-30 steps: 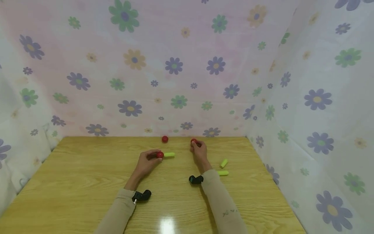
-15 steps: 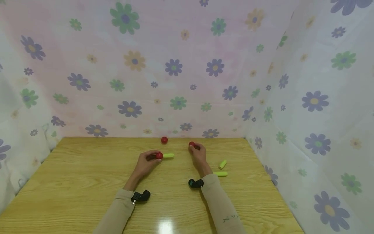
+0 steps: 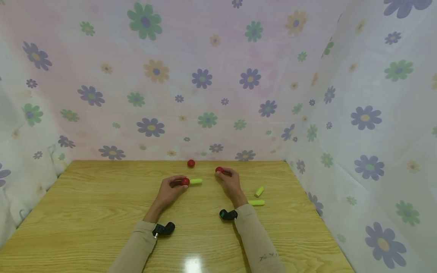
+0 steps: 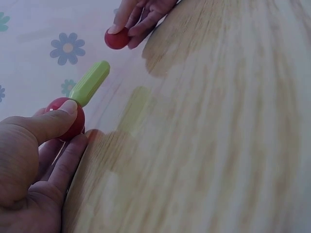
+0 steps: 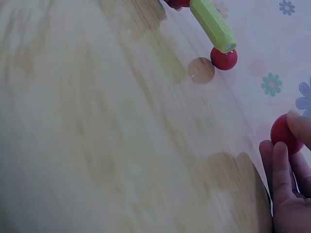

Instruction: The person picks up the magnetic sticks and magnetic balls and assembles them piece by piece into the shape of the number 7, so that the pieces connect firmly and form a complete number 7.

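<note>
My left hand (image 3: 167,192) pinches a red ball (image 3: 185,182) between thumb and fingers. Out of that ball's right side sticks a ribbed lime-green rod (image 3: 196,181), which the left wrist view shows joined to it. To the right, my right hand (image 3: 232,182) holds a second red ball (image 3: 219,170) at its fingertips. The ball's free side faces the rod's bare end, with a gap between them. A third red ball (image 3: 191,163) lies untouched at the table's back edge; in the right wrist view this ball (image 5: 224,58) appears just beyond the rod's end.
Two loose lime-green rods lie right of the right forearm: a slanted one (image 3: 259,191) and one (image 3: 257,203) partly hidden by the sleeve. The glossy wooden table (image 3: 102,204) ends at a flowered curtain (image 3: 205,94) behind and on both sides.
My right hand has moved left and a little nearer, bringing its red ball closer to the green rod. The left hand stays in place with its ball and rod.
</note>
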The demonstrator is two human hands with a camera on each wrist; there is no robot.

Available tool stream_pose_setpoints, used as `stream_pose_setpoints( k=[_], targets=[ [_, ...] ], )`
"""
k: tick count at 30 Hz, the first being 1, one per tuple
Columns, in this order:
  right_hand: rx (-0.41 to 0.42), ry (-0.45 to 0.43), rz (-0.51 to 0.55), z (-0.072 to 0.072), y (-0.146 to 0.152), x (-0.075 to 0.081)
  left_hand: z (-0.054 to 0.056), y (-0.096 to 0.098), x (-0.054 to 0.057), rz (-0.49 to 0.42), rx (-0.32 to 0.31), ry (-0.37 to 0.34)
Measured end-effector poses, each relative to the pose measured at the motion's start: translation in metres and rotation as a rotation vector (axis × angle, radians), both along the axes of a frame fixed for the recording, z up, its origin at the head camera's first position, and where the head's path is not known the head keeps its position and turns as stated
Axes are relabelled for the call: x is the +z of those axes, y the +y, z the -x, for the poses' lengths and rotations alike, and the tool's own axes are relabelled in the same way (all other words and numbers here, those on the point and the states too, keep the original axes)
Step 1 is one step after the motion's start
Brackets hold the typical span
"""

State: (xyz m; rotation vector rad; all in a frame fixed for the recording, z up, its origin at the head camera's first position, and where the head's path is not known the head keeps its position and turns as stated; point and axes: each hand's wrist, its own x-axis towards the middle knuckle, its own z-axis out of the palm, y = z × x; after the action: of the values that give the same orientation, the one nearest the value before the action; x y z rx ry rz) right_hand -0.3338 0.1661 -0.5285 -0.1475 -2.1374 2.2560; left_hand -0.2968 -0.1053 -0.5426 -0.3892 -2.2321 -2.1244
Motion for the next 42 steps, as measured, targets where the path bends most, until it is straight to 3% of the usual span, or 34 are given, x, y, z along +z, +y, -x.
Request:
stream_pose_setpoints(
  k=[8,13,18,26,42],
  targets=[
    [0.088,0.01,-0.005,-0.0028,0.0022,-0.0002,0.0007,-0.0001,-0.0012,0.009,0.008,0.006],
    [0.137,0.015,-0.098,-0.0032,0.0034,0.0019,0.0019,0.0003,-0.0007,0.026,0.011,0.008],
    [0.25,0.013,-0.215,-0.002,0.005,0.004,0.0022,-0.0006,-0.001,0.028,0.009,0.011],
    [0.393,0.023,-0.277,0.0014,0.0055,0.0032,0.002,-0.0006,-0.0023,0.028,0.002,0.017],
    [0.482,0.041,-0.283,-0.0016,-0.0024,0.0016,0.0016,-0.001,-0.0019,0.037,0.004,-0.003]
  ],
)
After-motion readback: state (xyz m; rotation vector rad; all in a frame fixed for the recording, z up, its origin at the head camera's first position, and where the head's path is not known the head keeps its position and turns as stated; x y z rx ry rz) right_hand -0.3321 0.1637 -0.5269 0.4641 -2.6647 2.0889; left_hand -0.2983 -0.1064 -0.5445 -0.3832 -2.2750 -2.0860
